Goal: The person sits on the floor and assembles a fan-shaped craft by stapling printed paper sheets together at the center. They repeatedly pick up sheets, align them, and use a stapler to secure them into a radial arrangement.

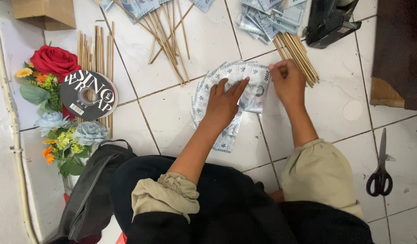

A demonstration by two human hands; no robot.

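The left hand point(224, 101) lies flat, fingers spread, on a fan of blue paper bills point(217, 86) in the middle of the tiled floor point(181, 122). The right hand point(287, 81) pinches the fan's top bill. Scissors point(380, 169) lie near the floor's right edge.

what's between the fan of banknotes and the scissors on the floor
In the head view, the right hand and its sleeved forearm cross between the banknotes and scissors; otherwise bare tile.
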